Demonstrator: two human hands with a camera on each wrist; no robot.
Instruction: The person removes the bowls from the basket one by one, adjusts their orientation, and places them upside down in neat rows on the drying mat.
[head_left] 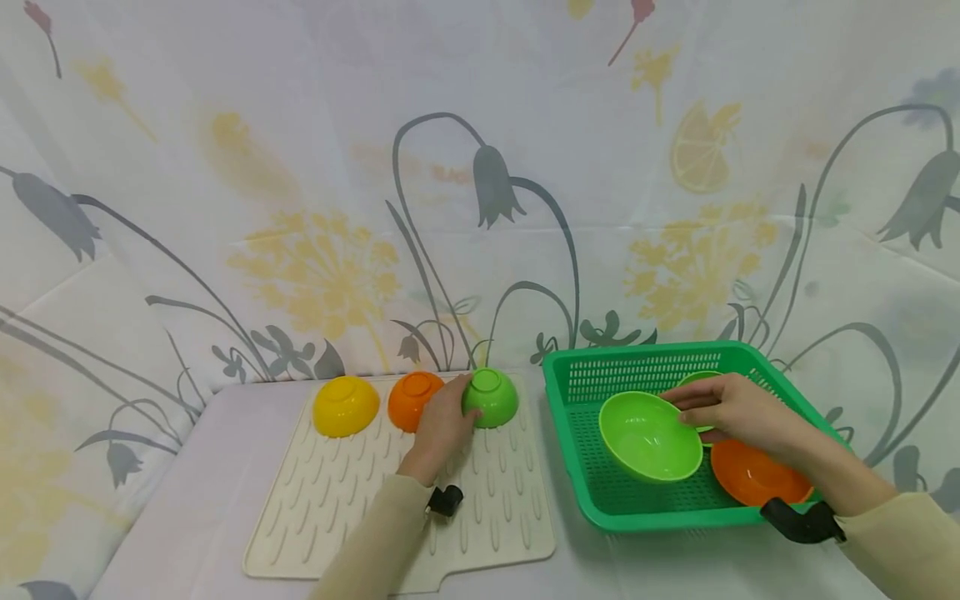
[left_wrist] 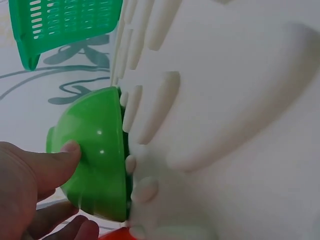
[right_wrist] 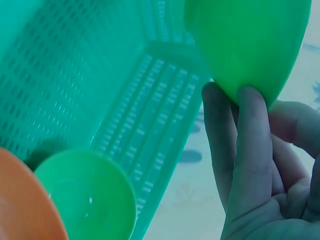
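My left hand is at a small green bowl that sits upside down on a cream ridged drying mat. In the left wrist view, the thumb presses on the bowl's side while the fingers curl around behind it. My right hand pinches the rim of a larger light green bowl between thumb and fingers. This bowl is tilted with its inside showing, above the green slotted basket. Lower in the basket lie an orange bowl and another green bowl, partly hidden behind the right hand in the head view.
Upside down along the mat's back edge, left of the small green bowl, are a yellow bowl and an orange bowl. The basket stands just right of the mat. A printed floral cloth hangs behind the table.
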